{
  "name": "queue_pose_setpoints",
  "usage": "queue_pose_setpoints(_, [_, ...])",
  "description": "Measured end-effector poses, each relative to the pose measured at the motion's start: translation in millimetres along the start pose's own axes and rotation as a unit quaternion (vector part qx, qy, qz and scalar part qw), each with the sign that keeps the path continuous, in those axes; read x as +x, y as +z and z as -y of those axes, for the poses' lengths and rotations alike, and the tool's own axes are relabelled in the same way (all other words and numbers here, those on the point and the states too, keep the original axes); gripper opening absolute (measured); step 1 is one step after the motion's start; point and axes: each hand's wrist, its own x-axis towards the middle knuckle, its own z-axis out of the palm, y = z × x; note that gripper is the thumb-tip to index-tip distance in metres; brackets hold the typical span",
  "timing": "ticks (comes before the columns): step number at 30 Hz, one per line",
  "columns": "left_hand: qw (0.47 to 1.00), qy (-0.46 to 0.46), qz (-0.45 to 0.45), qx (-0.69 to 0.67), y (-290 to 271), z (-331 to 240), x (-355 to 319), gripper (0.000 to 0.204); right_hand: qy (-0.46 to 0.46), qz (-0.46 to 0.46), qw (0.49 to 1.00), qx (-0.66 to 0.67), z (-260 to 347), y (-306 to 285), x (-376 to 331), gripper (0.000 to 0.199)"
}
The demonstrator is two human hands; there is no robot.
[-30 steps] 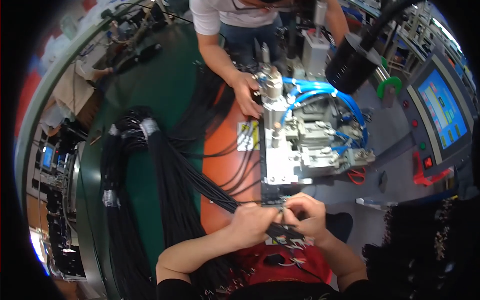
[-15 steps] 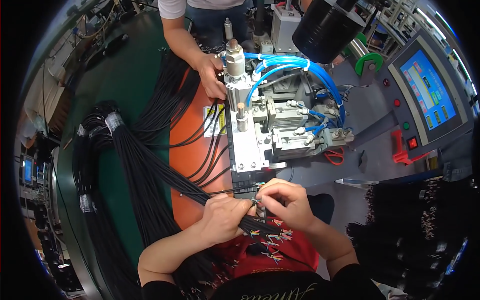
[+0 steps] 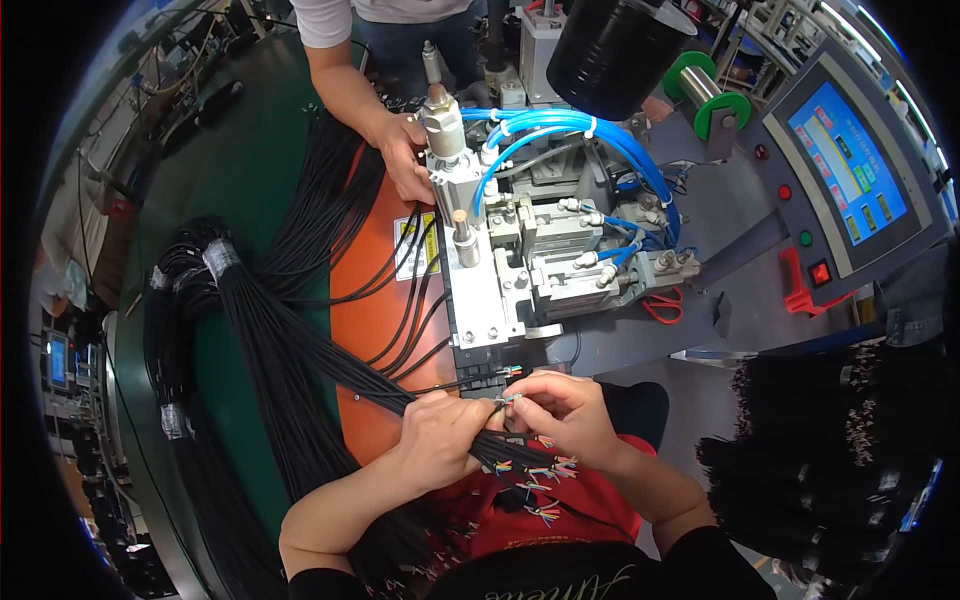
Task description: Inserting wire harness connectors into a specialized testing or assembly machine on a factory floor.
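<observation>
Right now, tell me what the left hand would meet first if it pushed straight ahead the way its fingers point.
The left hand points toward the right hand; its fingertips already nearly meet there around thin coloured wires, so probably those, though depth is unclear.

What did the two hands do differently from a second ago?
Very little changed. The left hand and right hand stay pinched together on the thin coloured wire ends of a black cable, just below the metal machine. The other person's hand remains resting by the machine's top.
</observation>
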Motion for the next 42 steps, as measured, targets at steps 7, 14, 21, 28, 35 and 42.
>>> queue_pose_setpoints(7, [1.0,-0.009,-0.016,-0.005,2,1,-1,0.019,0.03,-0.002,0.997,0.067,4,3,2,0.013])
queue_pose_setpoints(14, [1.0,-0.008,-0.014,-0.017,2,3,-1,0.022,-0.005,0.018,1.0,-0.001,2,0,4,0.011])
queue_pose_setpoints(21, [1.0,0.001,-0.005,-0.023,0,2,-3,0.025,0.027,-0.001,0.999,0.042,-3,4,-1,0.008])
queue_pose_setpoints(28, [0.991,0.007,-0.035,-0.127,-17,0,12,0.032,-0.116,-0.047,0.987,-0.098,-20,4,-25,0.008])
queue_pose_setpoints(35, [0.986,0.037,0.036,-0.158,-26,10,13,0.038,-0.21,-0.065,0.952,-0.213,-25,-2,-34,0.012])
queue_pose_setpoints(42, [0.993,-0.004,-0.024,-0.115,-15,2,6,0.032,-0.27,0.14,0.932,-0.198,-15,6,-55,0.019])
